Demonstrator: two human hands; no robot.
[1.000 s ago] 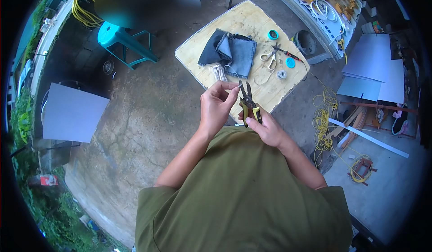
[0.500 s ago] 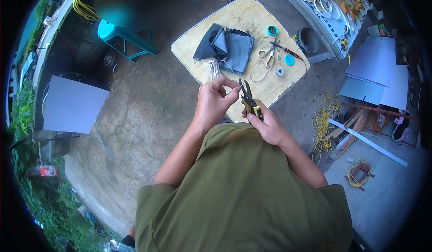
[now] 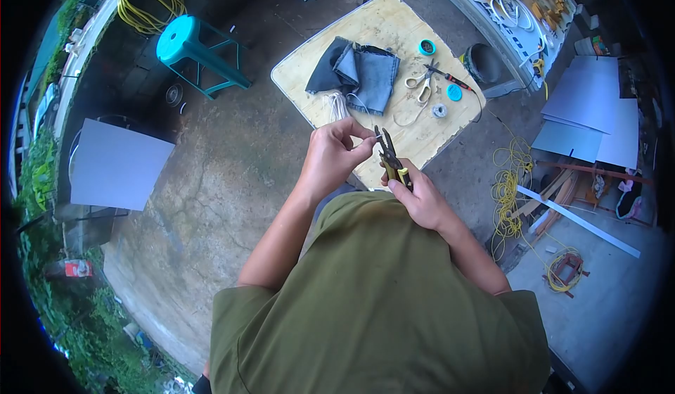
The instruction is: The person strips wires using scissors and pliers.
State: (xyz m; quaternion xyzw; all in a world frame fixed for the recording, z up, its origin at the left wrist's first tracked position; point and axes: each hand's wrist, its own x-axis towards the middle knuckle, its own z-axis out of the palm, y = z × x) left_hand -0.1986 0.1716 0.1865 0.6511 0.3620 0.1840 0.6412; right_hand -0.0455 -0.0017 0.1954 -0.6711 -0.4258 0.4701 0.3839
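Clock directions as seen in the view, 12 at top. Table [image 3: 302, 70]: pale top, near corner by the hands. On it, denim cloth [image 3: 378, 84], folded, about 12 o'clock of the pliers; bundle of white cords [image 3: 336, 107] toward 10–11; scissors [image 3: 423, 93] toward 1, beside a black-and-red tool [image 3: 457, 81]. Right hand [image 3: 423, 200] wrapped around the handles of the pliers [image 3: 391, 162], held over the table's near corner. Long axis runs 5 to 11 o'clock, tips toward 11, jaws apart. Left hand [image 3: 334, 156], thumb and forefinger, pinches a thin pale strand [image 3: 377, 136] at those tips. Progress, judged: strand brought up to the tool, jaws not closed on it. Cut or bared end: too small to tell.
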